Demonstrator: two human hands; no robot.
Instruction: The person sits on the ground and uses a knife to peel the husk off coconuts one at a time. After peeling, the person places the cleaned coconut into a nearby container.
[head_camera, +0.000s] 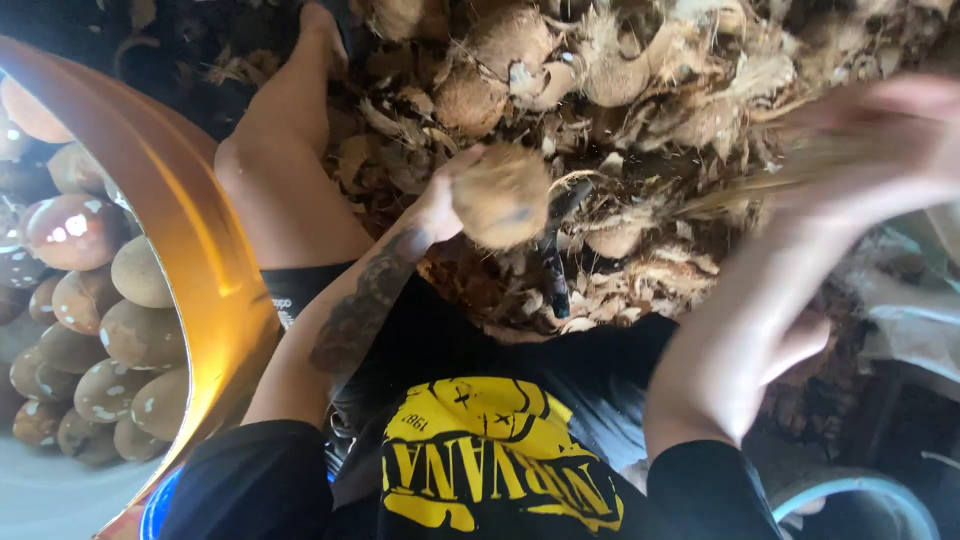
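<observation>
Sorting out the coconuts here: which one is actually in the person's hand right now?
The round brown husked coconut at the picture's middle, gripped by the left hand above the husk pile. The others sit in the orange tub.

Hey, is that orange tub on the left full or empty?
Well filled: the orange tub holds a heap of peeled brown coconuts in water. The left hand holds another coconut outside it.

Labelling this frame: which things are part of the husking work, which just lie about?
In use:
left hand holding coconut
right hand, blurred, pulling husk fibre
dark upright blade

Lying about:
husk pile
orange tub of peeled coconuts
</observation>
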